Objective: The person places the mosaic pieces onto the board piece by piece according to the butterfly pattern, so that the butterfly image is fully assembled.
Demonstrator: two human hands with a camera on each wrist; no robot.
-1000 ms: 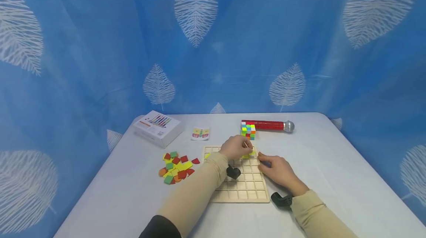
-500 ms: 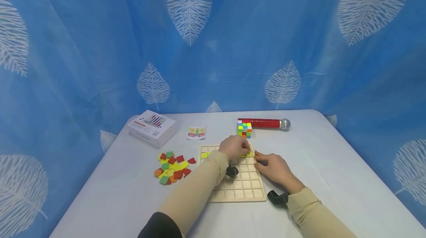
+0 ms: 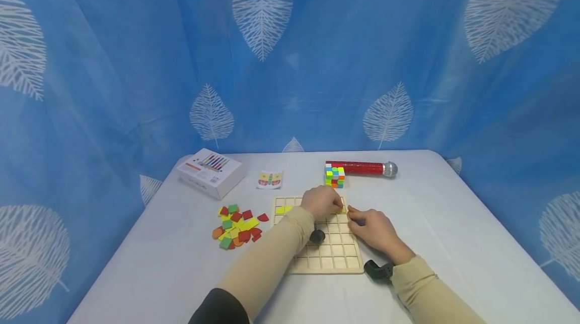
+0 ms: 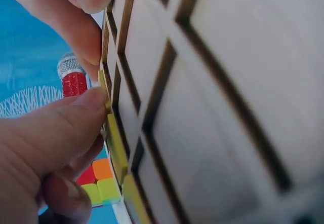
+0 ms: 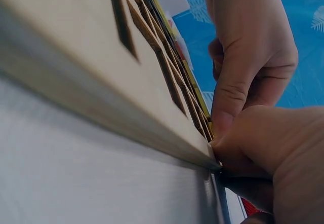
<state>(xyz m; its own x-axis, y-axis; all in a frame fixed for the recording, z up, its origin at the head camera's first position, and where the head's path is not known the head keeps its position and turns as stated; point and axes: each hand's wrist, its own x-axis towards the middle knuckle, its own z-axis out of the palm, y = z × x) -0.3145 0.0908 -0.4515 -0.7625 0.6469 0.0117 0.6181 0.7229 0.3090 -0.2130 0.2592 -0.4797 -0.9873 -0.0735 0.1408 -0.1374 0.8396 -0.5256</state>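
In the head view a square wooden grid board [image 3: 328, 252] lies on the table, with yellow tiles [image 3: 284, 209] in a row near its far edge. My left hand [image 3: 320, 203] reaches over that row to its right end. There, in the left wrist view, thumb and fingertips pinch a small yellow tile [image 4: 103, 81] at its cell. Two more yellow tiles [image 4: 117, 145] sit in the cells beside it. My right hand [image 3: 376, 232] holds the board's right rim near the far corner, its thumb on the wooden edge in the right wrist view.
Left of the board lies a pile of coloured shape tiles [image 3: 248, 224]. Behind it are a white box [image 3: 213, 170] and a small butterfly picture card [image 3: 270, 179]. A puzzle cube [image 3: 334, 176] and a red microphone [image 3: 362, 168] lie beyond the board.
My left fingers have come down and slightly right onto the tile at the row's right end. The right hand keeps its place at the rim. The head view has shifted a little.
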